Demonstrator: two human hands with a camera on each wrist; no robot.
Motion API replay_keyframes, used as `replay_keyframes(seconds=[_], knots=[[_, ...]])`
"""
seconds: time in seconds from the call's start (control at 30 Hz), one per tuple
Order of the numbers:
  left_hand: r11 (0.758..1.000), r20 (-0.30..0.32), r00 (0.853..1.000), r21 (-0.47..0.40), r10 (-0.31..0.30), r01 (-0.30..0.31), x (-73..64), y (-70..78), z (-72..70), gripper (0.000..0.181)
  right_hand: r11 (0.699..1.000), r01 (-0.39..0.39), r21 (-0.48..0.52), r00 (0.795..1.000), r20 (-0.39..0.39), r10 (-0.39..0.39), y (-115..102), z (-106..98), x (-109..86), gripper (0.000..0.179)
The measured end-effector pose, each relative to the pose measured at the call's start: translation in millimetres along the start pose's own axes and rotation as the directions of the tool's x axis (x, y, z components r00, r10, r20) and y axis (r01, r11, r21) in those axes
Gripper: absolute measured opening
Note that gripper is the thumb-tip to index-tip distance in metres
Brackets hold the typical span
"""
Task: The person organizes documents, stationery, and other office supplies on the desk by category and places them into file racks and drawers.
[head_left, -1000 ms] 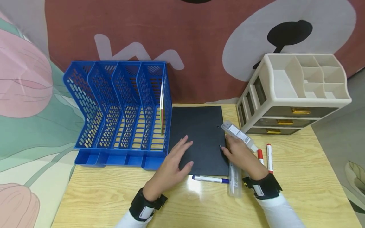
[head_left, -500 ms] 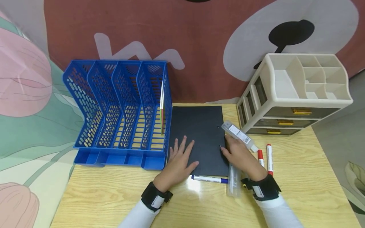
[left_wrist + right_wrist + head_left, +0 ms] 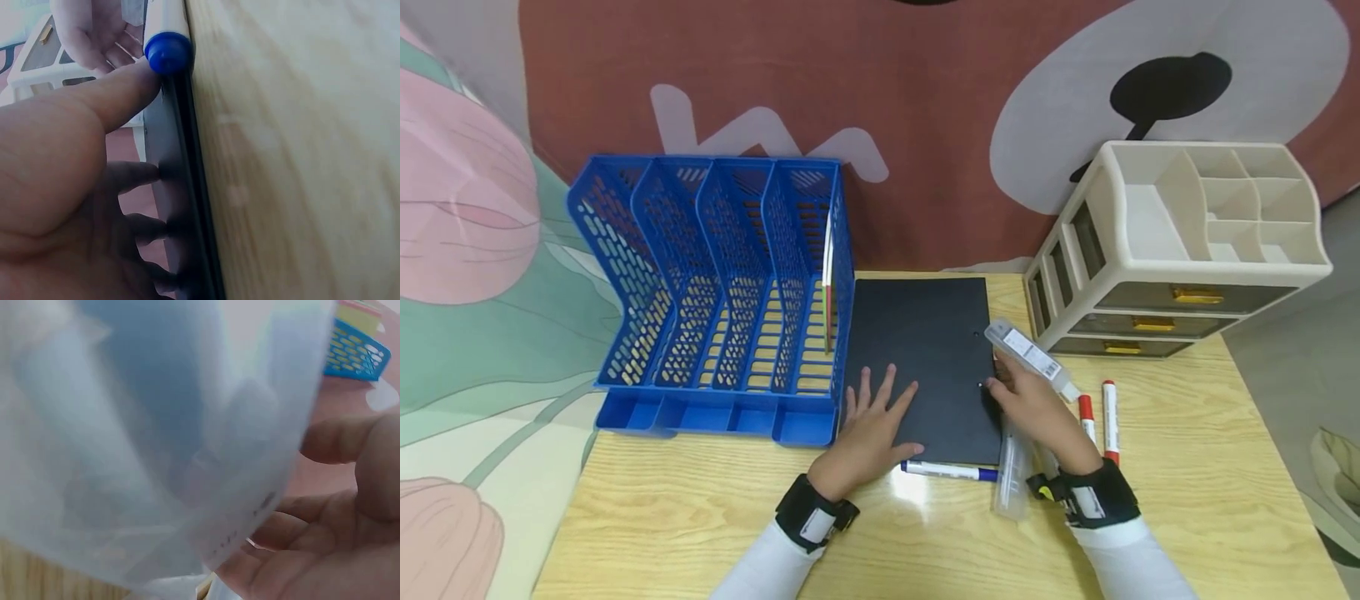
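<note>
A black folder [image 3: 925, 350] lies flat on the table beside the blue file rack. My left hand [image 3: 867, 433] rests on its lower left part with fingers spread. In the left wrist view, the thumb tip [image 3: 150, 78] is right by the blue end of a marker [image 3: 169, 37] along the folder's near edge. My right hand [image 3: 1037, 408] is at the folder's right edge, thumb beside a small stud and fingers curled. In the right wrist view, cloudy plastic [image 3: 250, 444] covers much of those fingers' surroundings; I cannot tell whether they grip the folder.
The blue file rack [image 3: 715, 275] holds a thin book [image 3: 827, 283] in its right slot. A clear labelled case [image 3: 1032, 354] and another clear case [image 3: 1013, 479] flank my right hand. Two red-capped markers [image 3: 1110, 421] lie right, before the beige drawer organiser [image 3: 1180, 250].
My left hand has moved right and come down onto the folder, spreading its fingers. The right hand stays by the folder's edge; its fingers have become more bent.
</note>
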State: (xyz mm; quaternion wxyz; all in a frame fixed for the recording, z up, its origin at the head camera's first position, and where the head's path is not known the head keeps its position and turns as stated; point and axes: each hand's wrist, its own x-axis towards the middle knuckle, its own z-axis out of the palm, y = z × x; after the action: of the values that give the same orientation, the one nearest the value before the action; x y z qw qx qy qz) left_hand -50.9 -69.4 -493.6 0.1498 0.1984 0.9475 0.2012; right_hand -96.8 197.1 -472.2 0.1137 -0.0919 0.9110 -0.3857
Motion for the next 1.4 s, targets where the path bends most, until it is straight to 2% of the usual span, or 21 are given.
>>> replay_keyframes(seconds=[0.17,0.27,0.37,0.5,0.63,0.83,0.93,1.0,1.07,1.17,1.27,1.33,1.4], knots=[[1.0,-0.009,1.0,-0.006,0.002,-0.002,-0.7,-0.3,-2.0,0.088,0.982,-0.082,0.168,0.996,0.036,0.077,3,-5,1.6,0.056],[1.0,-0.012,1.0,-0.007,0.005,-0.005,-0.8,-0.4,-3.8,0.088,0.949,-0.153,0.275,0.988,0.059,0.142,3,-7,2.3,0.057],[1.0,-0.01,1.0,-0.019,0.007,-0.007,-1.1,-0.7,-5.8,0.087,0.903,-0.209,0.377,0.978,0.088,0.189,3,-9,2.8,0.059],[0.999,-0.013,1.0,-0.043,0.01,-0.011,-1.5,-2.0,-7.8,0.086,0.877,-0.225,0.425,0.974,0.089,0.207,2,-10,3.2,0.064],[0.997,-0.044,0.999,-0.071,0.012,-0.015,-1.6,-3.8,-8.6,0.086,0.861,-0.241,0.448,0.969,0.065,0.238,-2,-10,4.3,0.069],[0.99,-0.078,0.996,-0.135,0.037,-0.047,-0.8,-3.3,-8.4,0.086,0.768,-0.271,0.58,0.958,0.086,0.273,-10,-8,6.8,0.07],[0.988,-0.082,0.996,-0.144,0.039,-0.051,-0.6,-2.7,-8.3,0.087,0.693,-0.276,0.666,0.956,0.118,0.267,-14,-5,5.3,0.072],[0.988,-0.087,0.996,-0.151,0.033,-0.046,-0.5,-3.0,-8.1,0.088,0.589,-0.279,0.759,0.956,0.16,0.247,-16,-2,3.6,0.073],[0.985,-0.091,0.996,-0.168,0.018,-0.033,-0.5,-3.3,-7.9,0.091,0.468,-0.274,0.84,0.957,0.192,0.216,-18,0,1.6,0.074],[0.976,-0.116,0.993,-0.218,-0.026,0.0,-0.5,-4.3,-7.2,0.093,0.309,-0.244,0.919,0.966,0.205,0.156,-19,1,-2.1,0.07],[0.965,-0.168,0.982,-0.262,-0.08,0.034,-1.0,-4.5,-6.5,0.093,0.232,-0.193,0.953,0.98,0.175,0.094,-18,2,-6.7,0.065],[0.961,-0.219,0.969,-0.272,-0.112,0.049,-1.2,-4.1,-6.5,0.092,0.211,-0.141,0.967,0.99,0.136,0.038,-18,1,-10.5,0.061],[0.957,-0.268,0.954,-0.284,-0.133,0.054,-1.3,-3.1,-7.3,0.092,0.206,-0.08,0.975,0.996,0.085,-0.015,-17,1,-14.5,0.058]])
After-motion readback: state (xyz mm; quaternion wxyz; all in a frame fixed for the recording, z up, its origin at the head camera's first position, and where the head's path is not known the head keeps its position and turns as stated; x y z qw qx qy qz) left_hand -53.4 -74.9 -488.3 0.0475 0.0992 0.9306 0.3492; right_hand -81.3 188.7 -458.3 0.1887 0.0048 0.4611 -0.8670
